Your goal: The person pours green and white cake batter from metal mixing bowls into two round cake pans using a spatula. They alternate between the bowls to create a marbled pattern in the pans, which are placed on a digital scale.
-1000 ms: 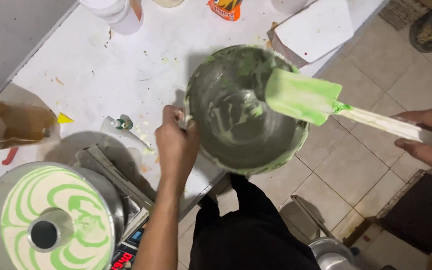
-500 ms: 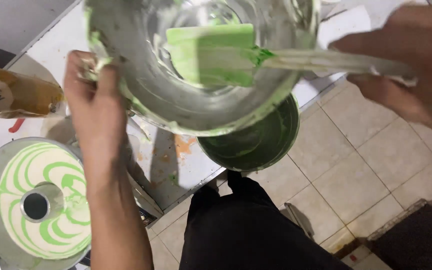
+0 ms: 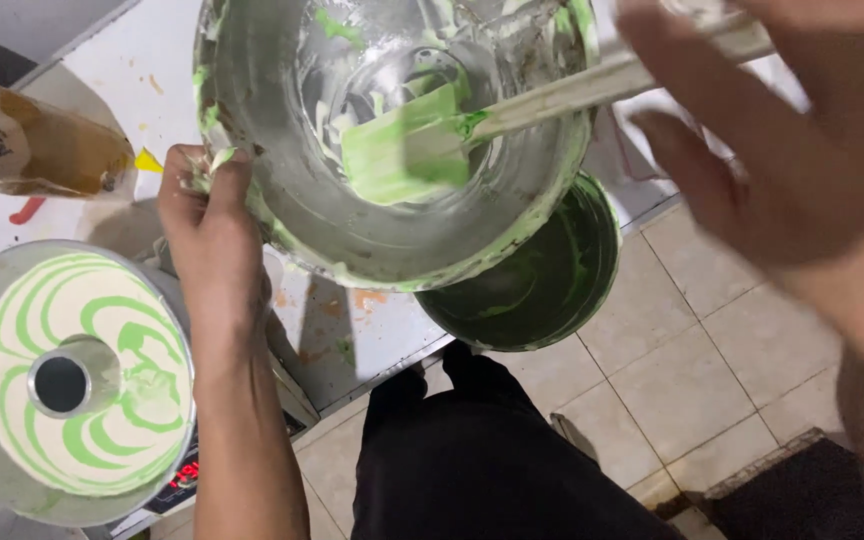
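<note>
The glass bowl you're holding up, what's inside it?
Inside the glass bowl: a green spatula and smears of green and white batter. The spatula blade hides the bowl's bottom beneath it.

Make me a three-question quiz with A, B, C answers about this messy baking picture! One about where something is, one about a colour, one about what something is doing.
1. Where is the swirled cake pan?
A. lower left on the counter
B. on the floor
C. inside the bowl

2. What colour is the spatula blade?
A. red
B. green
C. blue

3. What is the left hand doing?
A. resting flat
B. holding a cup
C. gripping the rim of the glass bowl

Answers:
1. A, since it sits at the lower left beside the forearm.
2. B, since the blade inside the bowl is light green.
3. C, since the fingers clasp the batter-smeared rim.
</note>
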